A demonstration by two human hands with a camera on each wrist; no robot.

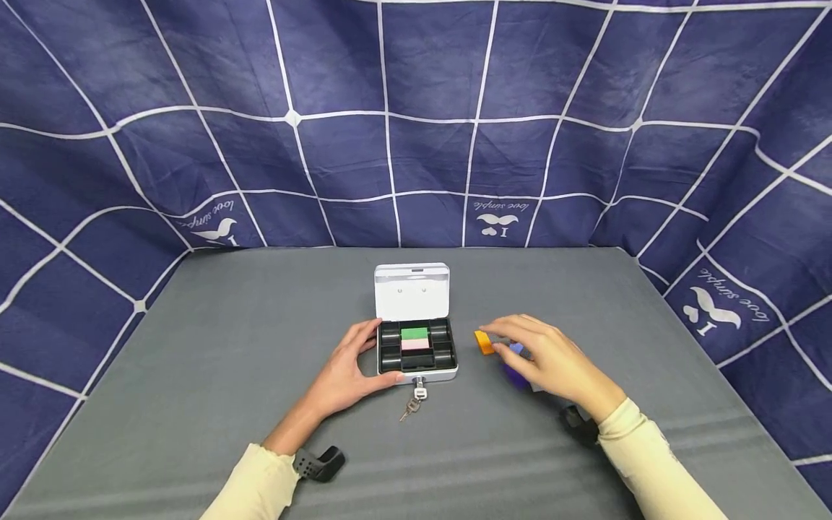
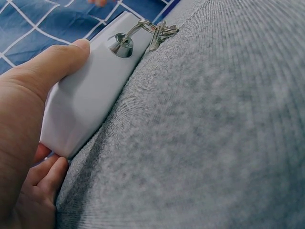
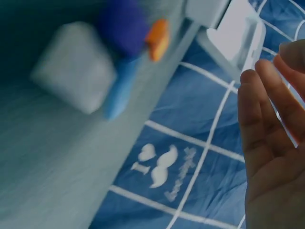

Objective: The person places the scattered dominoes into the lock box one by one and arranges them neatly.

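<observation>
A small white cash box (image 1: 437, 375) stands on the grey table with its lid (image 1: 412, 297) raised. In its black compartment tray (image 1: 416, 361), a green block (image 1: 414, 333) lies beside a pink block (image 1: 415, 344). Keys (image 1: 412, 409) hang from the front lock. My left hand (image 1: 344, 375) holds the box by its left side, thumb across the front face. Over loose pieces at the right hovers my right hand (image 1: 549, 354), holding nothing, its fingers near an orange block (image 1: 484, 342). Partly hidden below it are a purple piece (image 3: 123, 28), a blue piece (image 3: 121, 88) and a pale grey piece (image 3: 74, 69), blurred in the right wrist view.
A navy curtain (image 1: 429, 159) with white grid lines hangs behind the table and at both sides. Grey cloth (image 1: 260, 318) covers the tabletop. Each wrist wears a black strap (image 1: 318, 464).
</observation>
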